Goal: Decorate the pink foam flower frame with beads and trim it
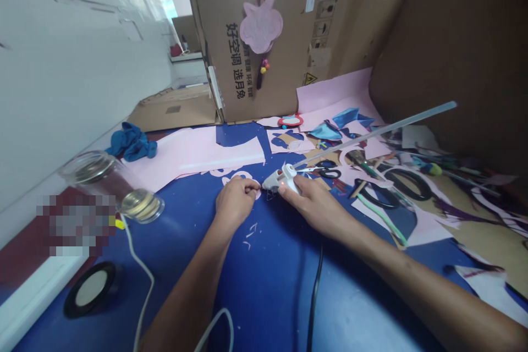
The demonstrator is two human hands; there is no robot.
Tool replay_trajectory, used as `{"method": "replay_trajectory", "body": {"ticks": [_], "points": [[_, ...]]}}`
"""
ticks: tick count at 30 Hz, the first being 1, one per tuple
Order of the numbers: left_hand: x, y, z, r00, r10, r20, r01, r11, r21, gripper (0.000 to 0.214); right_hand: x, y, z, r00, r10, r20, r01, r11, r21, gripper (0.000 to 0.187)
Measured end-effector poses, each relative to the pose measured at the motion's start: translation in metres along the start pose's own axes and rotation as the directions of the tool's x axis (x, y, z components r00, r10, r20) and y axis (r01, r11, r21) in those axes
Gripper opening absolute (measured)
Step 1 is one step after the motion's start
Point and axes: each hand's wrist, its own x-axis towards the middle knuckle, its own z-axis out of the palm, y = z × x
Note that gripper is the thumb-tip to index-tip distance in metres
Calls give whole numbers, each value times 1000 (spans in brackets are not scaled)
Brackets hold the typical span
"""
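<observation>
My right hand [315, 201] grips a white hot glue gun [281, 177] with a long clear glue stick [379, 131] rising out of its back toward the upper right. Its nozzle points left at a small pink cut-out piece [257, 192] on the blue sheet [264, 280]. My left hand [235, 201] is closed in a pinch on that pink piece, right beside the nozzle. Both forearms reach in from the bottom edge.
A large cardboard box [289, 33] with a pink felt shape [260, 25] stands behind. Pink paper [198, 154], scissors [330, 172], black rings [408, 184] and scraps lie at right. A glass jar [111, 184], blue cloth [132, 143], tape roll [91, 289] and cables [142, 275] sit at left.
</observation>
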Motion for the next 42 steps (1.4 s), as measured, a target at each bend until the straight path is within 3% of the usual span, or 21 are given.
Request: {"method": "replay_trajectory", "body": {"ticks": [9,16,21,28,35,42], "points": [[-3,4,1,1000,7,-21,-6,998,61,24,-1,-2,-5,1000,20,23,-21,999,42,44],[-5,6,0,1000,0,-27,1,998,63,25,-4,-5,-13,990,129,57,-135,983,124,45],[-6,7,1,999,-16,-51,18,999,50,23,-6,-3,-17,992,119,44,-124,983,135,48],[-6,11,1,996,-67,-54,69,997,39,20,-9,1,-24,981,195,8,-191,951,242,49],[-5,14,1,988,-139,-70,142,990,26,7,-10,0,-26,978,207,-10,-199,951,235,46],[-2,16,2,978,-194,-75,198,979,43,15,-10,0,-26,977,212,-10,-204,951,232,47]]}}
